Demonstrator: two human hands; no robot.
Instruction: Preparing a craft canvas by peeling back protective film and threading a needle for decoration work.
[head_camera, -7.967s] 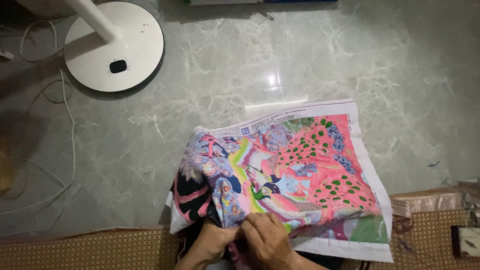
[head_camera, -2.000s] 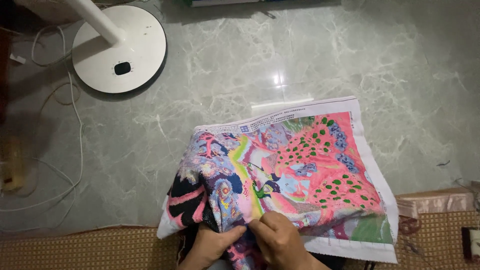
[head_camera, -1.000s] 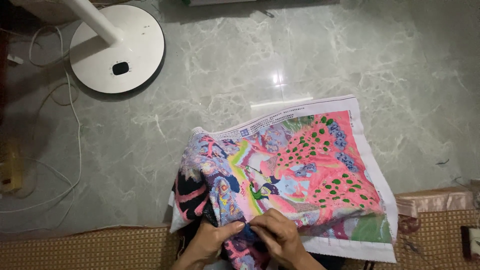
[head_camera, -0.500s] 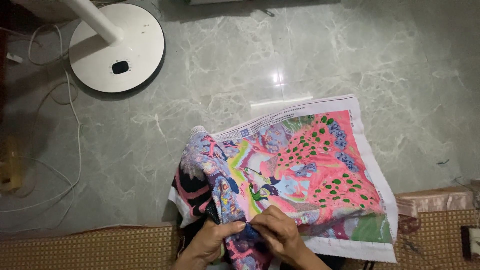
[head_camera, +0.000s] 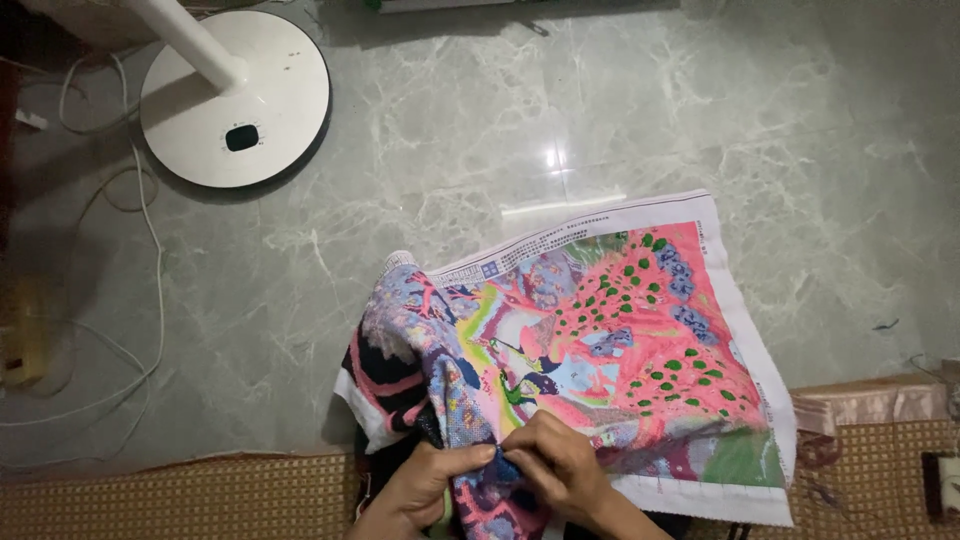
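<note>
Both hands pinch the canvas's near fold, left hand (head_camera: 425, 478) and right hand (head_camera: 556, 470) touching. The canvas (head_camera: 620, 350) lies half on woven mat (head_camera: 180, 500), half on marble floor (head_camera: 480, 130). Beyond it, far left, a white fan base (head_camera: 235, 100) with cables (head_camera: 140, 260).

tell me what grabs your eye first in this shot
The bright pink, green and blue embroidery cloth stands out first, spread on the grey marble floor right of centre, its left side bunched up. At its near edge the left hand and right hand pinch the cloth together. At top left sits the round white fan base, with white cords trailing down the left side.
</note>
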